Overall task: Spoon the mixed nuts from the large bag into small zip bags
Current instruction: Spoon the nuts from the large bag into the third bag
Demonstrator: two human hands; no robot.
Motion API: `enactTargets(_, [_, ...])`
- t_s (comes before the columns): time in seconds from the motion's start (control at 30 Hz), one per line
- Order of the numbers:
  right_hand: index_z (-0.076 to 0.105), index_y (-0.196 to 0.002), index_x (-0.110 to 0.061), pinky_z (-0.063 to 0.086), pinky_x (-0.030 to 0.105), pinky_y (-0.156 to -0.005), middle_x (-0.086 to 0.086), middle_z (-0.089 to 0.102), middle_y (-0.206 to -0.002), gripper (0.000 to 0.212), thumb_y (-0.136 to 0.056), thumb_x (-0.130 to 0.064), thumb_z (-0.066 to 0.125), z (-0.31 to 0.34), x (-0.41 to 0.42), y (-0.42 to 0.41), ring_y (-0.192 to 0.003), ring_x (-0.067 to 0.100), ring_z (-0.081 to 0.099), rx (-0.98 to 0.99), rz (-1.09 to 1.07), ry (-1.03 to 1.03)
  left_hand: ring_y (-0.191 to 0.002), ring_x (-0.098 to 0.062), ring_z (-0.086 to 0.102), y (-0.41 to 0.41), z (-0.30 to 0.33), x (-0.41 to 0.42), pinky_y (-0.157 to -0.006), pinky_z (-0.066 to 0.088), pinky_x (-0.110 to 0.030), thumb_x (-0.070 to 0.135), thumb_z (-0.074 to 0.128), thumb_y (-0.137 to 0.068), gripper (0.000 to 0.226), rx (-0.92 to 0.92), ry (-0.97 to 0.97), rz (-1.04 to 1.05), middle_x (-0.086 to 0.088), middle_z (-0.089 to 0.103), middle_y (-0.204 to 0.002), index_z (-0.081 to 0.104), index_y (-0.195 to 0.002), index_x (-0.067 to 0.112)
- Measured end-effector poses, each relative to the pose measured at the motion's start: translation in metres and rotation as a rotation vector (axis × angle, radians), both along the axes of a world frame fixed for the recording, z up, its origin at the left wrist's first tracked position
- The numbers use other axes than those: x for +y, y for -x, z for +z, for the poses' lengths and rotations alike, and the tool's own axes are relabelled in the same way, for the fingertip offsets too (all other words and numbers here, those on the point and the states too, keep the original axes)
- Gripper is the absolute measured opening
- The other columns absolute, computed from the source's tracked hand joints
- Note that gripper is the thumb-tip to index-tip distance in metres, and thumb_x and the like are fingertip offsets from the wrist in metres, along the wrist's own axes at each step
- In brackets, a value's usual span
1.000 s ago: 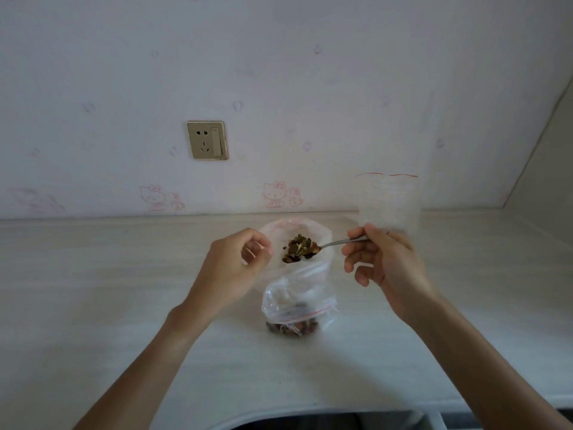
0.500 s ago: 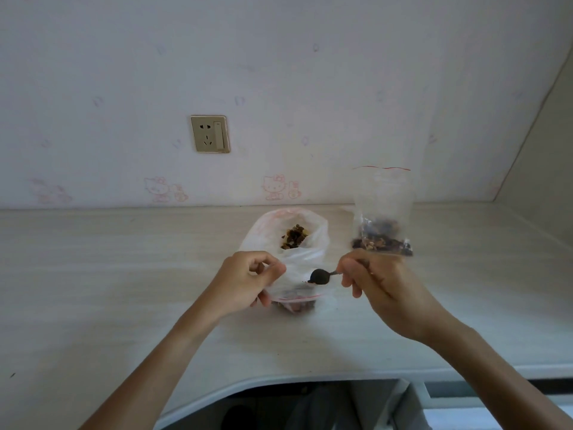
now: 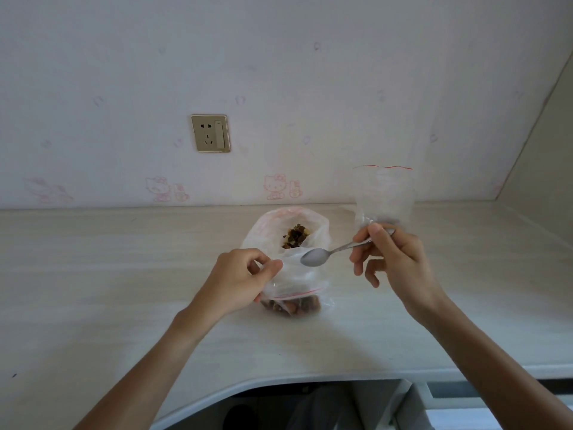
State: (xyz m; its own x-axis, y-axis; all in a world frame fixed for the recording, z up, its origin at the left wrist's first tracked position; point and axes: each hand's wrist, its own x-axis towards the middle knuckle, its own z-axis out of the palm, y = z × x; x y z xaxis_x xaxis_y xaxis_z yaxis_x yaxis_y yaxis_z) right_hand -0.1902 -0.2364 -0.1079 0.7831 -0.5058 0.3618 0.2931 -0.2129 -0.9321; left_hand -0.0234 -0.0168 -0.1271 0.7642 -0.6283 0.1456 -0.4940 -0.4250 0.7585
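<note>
Nuts (image 3: 296,235) sit in the big bag (image 3: 273,226), open-mouthed at mid counter (image 3: 93,274), touching and just behind the zip bag (image 3: 294,290); more nuts show through the zip bag's bottom, under its red seal line. Left hand (image 3: 238,280) pinches the zip bag's top edge, thumb and forefinger clamped on the plastic, other fingers curled. Right hand (image 3: 393,262) holds the spoon (image 3: 328,254) by the handle end, thumb and fingers closed round it; bowl looks empty, hanging over the zip bag mouth, just in front of the big bag's opening. Second zip bag (image 3: 384,193) stands upright behind the right hand, near the wall (image 3: 310,72); its bottom is hidden, contents can't tell. Socket (image 3: 210,133) on wall, well apart. Likely step: going back for another scoop. Risks: big bag is soft and unsupported, so a spoon push could fold its rim or tip it, spilling nuts on the counter. Left pinch holds only one side of the zip bag mouth; if it sags shut, the next spoonful lands outside. Handle-end grip gives little control, a loaded spoon may shed nuts between bags. Right wrist could knock the upright bag over.
</note>
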Motion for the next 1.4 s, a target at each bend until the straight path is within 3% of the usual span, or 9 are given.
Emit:
enactTargets(0.17, [0.071,-0.087,-0.011,0.041,0.03,-0.042,0.017,0.07,-0.077,0.036,-0.11,-0.023,0.046,-0.009,-0.003,-0.019,-0.06,0.028,0.062,0.032,0.002,-0.243,-0.051,-0.009,0.071,-0.013,0.006,0.0,-0.064,0.048,-0.027,0.059,0.069,-0.091,0.031,-0.02,0.035,0.059,0.012,0.073,-0.069,0.073,-0.08,0.03])
enactTargets(0.3, [0.07,-0.096,-0.004,0.046,0.03,-0.041,0.017,0.076,-0.082,0.033,-0.11,-0.022,0.046,-0.006,-0.002,-0.041,-0.061,0.027,0.068,0.109,-0.065,-0.273,-0.054,-0.003,0.066,-0.035,0.011,-0.007,-0.06,0.047,-0.027,0.061,0.071,-0.087,0.028,-0.176,0.05,0.211,0.017,0.069,-0.068,0.071,-0.078,0.034])
enactTargets(0.43, [0.069,-0.105,-0.003,0.051,0.031,-0.043,0.012,0.079,-0.086,0.029,-0.11,-0.021,0.047,0.0,0.001,-0.06,-0.065,0.024,0.071,0.176,-0.119,-0.217,-0.08,0.0,0.061,-0.058,0.005,-0.026,-0.063,0.044,-0.026,0.068,0.073,-0.08,0.048,-0.332,0.042,0.353,0.017,0.061,-0.099,0.057,-0.107,0.032])
enactTargets(0.53, [0.069,-0.106,-0.007,0.051,0.032,-0.044,0.007,0.079,-0.087,0.028,-0.11,-0.023,0.046,0.0,0.003,-0.068,-0.068,0.023,0.071,0.243,-0.122,-0.118,-0.106,-0.016,0.063,-0.076,-0.001,-0.043,-0.085,0.052,-0.035,0.079,0.071,-0.074,0.092,-0.125,-0.076,0.316,0.006,0.057,-0.125,0.046,-0.14,0.02])
enactTargets(0.6, [0.069,-0.103,-0.012,0.051,0.031,-0.044,0.005,0.078,-0.087,0.028,-0.11,-0.025,0.045,0.0,0.003,-0.071,-0.068,0.022,0.071,0.295,-0.118,-0.008,-0.11,-0.02,0.063,-0.083,-0.003,-0.054,-0.087,0.051,-0.034,0.081,0.073,-0.07,0.101,0.068,-0.125,0.269,0.002,0.061,-0.125,0.048,-0.143,0.016])
enactTargets(0.77, [0.062,-0.09,-0.025,0.042,0.012,-0.043,-0.003,0.073,-0.082,0.032,-0.111,-0.026,0.038,-0.002,0.001,-0.077,-0.055,0.006,0.065,0.396,-0.185,0.334,-0.077,-0.017,0.073,-0.087,-0.018,-0.067,-0.07,0.062,-0.037,0.064,0.082,-0.069,0.052,0.175,-0.129,0.216,0.001,0.075,-0.083,0.074,-0.088,0.017])
enactTargets(0.87, [0.06,-0.085,-0.025,0.043,0.011,-0.045,-0.002,0.073,-0.078,0.036,-0.111,-0.025,0.036,-0.006,-0.001,-0.082,-0.054,0.003,0.064,0.389,-0.221,0.361,-0.068,-0.021,0.068,-0.086,-0.026,-0.066,-0.053,0.045,-0.028,0.041,0.074,-0.084,0.029,0.033,-0.194,0.205,0.001,0.068,-0.068,0.067,-0.075,0.014])
enactTargets(1.07, [0.067,-0.099,-0.008,0.045,0.028,-0.039,0.006,0.076,-0.076,0.032,-0.111,-0.019,0.04,-0.026,-0.005,-0.091,-0.056,0.019,0.067,0.347,-0.199,-0.012,-0.056,-0.012,0.057,-0.078,-0.041,-0.06,-0.051,0.035,-0.026,0.029,0.067,-0.086,0.025,-0.083,-0.039,0.214,0.006,0.059,-0.057,0.056,-0.065,0.022])
enactTargets(1.4, [0.067,-0.104,0.0,0.051,0.026,-0.043,0.016,0.079,-0.085,0.028,-0.11,-0.016,0.044,-0.038,-0.001,-0.097,-0.051,0.02,0.064,0.337,-0.126,-0.419,-0.056,-0.013,0.059,-0.076,-0.036,-0.067,-0.054,0.041,-0.024,0.026,0.072,-0.09,0.019,-0.056,0.112,0.14,-0.002,0.068,-0.066,0.067,-0.077,0.015])
